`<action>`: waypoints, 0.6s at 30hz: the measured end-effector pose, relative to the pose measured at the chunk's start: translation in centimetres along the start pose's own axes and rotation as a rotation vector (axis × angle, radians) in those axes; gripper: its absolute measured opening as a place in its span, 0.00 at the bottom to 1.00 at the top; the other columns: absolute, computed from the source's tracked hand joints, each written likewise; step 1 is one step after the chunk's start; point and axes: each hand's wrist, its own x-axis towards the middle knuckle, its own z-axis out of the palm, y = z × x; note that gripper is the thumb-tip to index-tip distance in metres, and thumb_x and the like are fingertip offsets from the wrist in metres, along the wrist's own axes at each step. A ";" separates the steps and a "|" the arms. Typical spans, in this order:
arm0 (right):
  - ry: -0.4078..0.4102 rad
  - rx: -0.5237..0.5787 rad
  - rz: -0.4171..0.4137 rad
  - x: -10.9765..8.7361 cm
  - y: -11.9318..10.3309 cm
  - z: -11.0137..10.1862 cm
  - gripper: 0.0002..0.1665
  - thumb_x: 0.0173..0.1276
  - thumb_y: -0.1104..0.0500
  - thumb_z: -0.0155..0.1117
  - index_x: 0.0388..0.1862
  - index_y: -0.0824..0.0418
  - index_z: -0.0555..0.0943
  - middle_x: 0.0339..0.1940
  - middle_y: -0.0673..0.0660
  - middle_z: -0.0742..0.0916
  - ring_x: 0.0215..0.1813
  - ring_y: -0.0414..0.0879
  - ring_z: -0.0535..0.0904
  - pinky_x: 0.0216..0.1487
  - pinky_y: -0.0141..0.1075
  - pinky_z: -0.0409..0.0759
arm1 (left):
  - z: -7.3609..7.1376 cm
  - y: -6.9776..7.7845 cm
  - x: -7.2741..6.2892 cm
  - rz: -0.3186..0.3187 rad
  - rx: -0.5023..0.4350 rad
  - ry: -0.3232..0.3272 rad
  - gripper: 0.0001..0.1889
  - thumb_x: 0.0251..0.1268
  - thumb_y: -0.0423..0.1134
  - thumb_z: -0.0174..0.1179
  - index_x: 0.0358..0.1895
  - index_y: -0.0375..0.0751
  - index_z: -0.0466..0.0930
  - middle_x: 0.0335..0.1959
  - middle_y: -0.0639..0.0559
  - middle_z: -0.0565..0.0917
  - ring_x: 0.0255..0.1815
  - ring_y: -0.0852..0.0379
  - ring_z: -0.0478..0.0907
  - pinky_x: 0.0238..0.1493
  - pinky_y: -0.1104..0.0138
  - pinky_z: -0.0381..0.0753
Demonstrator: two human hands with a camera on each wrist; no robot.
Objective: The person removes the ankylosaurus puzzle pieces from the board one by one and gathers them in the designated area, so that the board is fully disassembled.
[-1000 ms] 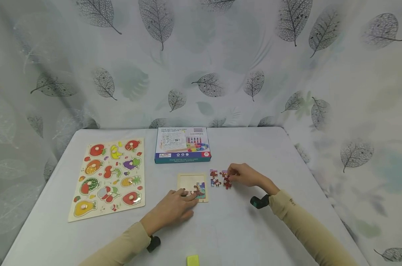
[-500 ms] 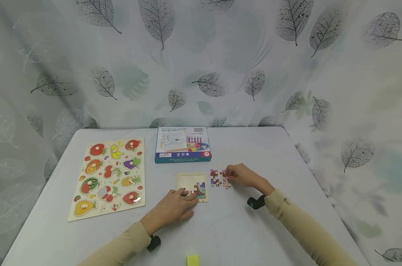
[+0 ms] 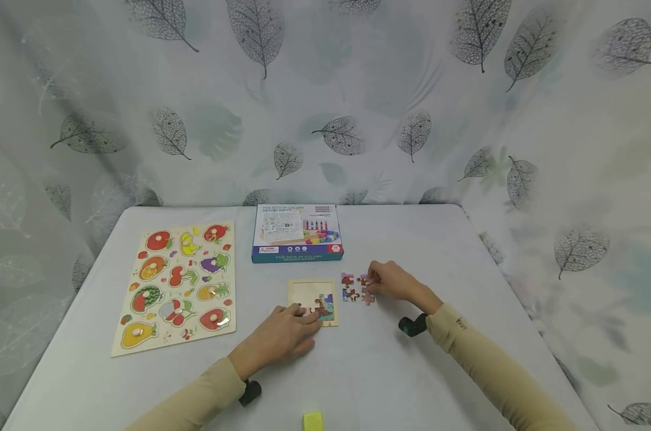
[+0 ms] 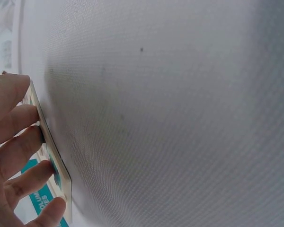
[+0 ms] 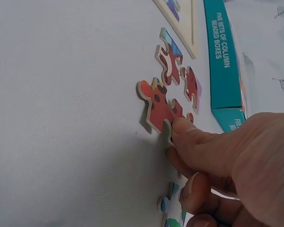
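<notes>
My left hand (image 3: 279, 336) rests on the near left of a small wooden puzzle tray (image 3: 307, 292), its fingers spread over the rim and the fitted pieces (image 3: 326, 305). In the left wrist view the fingertips (image 4: 46, 168) lie along the tray's edge. With thumb and fingers, my right hand (image 3: 397, 282) pinches a red jigsaw piece (image 5: 157, 108) with dark spots. That piece tilts a little, one edge casting a shadow on the cloth. Close beside it lie loose jigsaw pieces (image 5: 169, 61), and a blue-green one (image 5: 170, 208) is partly hidden by the fingers.
Behind the tray lies a flat teal-edged box (image 3: 297, 234) of beads. A fruit knob-puzzle board (image 3: 177, 287) takes up the left of the white-covered table (image 3: 411, 239). A yellow block (image 3: 312, 421) sits at the near edge. Leaf-patterned curtains hang behind and to the right.
My right hand has shifted slightly left, and the red piece near its fingers has turned from dark to paler in the head view. The left hand stays on the tray.
</notes>
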 end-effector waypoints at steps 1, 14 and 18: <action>0.003 -0.004 -0.001 0.0 0.0 0.0 0.13 0.65 0.61 0.71 0.44 0.64 0.79 0.36 0.57 0.88 0.33 0.41 0.78 0.36 0.34 0.78 | 0.0 0.0 0.0 -0.001 -0.002 -0.001 0.20 0.72 0.51 0.58 0.64 0.54 0.81 0.65 0.57 0.82 0.63 0.48 0.79 0.56 0.48 0.82; 0.019 -0.005 0.020 0.2 0.0 -0.2 0.16 0.65 0.58 0.72 0.46 0.64 0.79 0.34 0.55 0.84 0.33 0.43 0.74 0.36 0.33 0.75 | 0.0 0.0 0.1 -0.005 -0.005 -0.010 0.21 0.72 0.51 0.58 0.64 0.54 0.80 0.66 0.57 0.81 0.63 0.48 0.79 0.57 0.48 0.82; 0.063 -0.002 0.029 0.1 -0.5 -0.7 0.16 0.68 0.57 0.69 0.49 0.66 0.80 0.36 0.56 0.85 0.35 0.43 0.75 0.37 0.34 0.76 | 0.0 -0.1 0.0 -0.003 0.002 -0.009 0.21 0.72 0.52 0.58 0.64 0.55 0.80 0.66 0.57 0.81 0.63 0.48 0.79 0.56 0.49 0.82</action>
